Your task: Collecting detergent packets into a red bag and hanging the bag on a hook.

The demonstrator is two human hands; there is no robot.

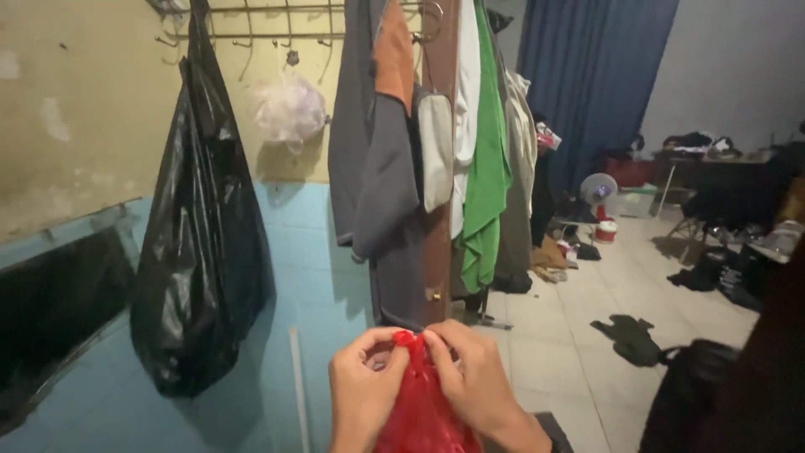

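Fingers (394,342) of both hands are pinched together on the top of a red bag (422,411), right at its knotted neck. Left hand (362,394) grips from the left, thumb and forefinger closed on the red plastic; right hand (474,382) comes in from the other side, its fingertips pressed on the same bunch of plastic, touching the left's. The bag hangs down between the two wrists at the bottom middle of the head view, in front of the person, its lower part cut off by the frame edge.

Up and to the left, a big black bag (201,243) hangs full from a rack (268,25) of hooks on the yellow and blue wall (75,101). A pale bag (289,109) hangs beside it, higher up. Straight above the hands, clothes (402,168) hang in a row: grey, white, then a green garment (486,184). Beyond, a blue curtain (587,75), a small fan (598,190) on the tiled floor (570,335), and dark cloth (633,338) lying loose to the right.
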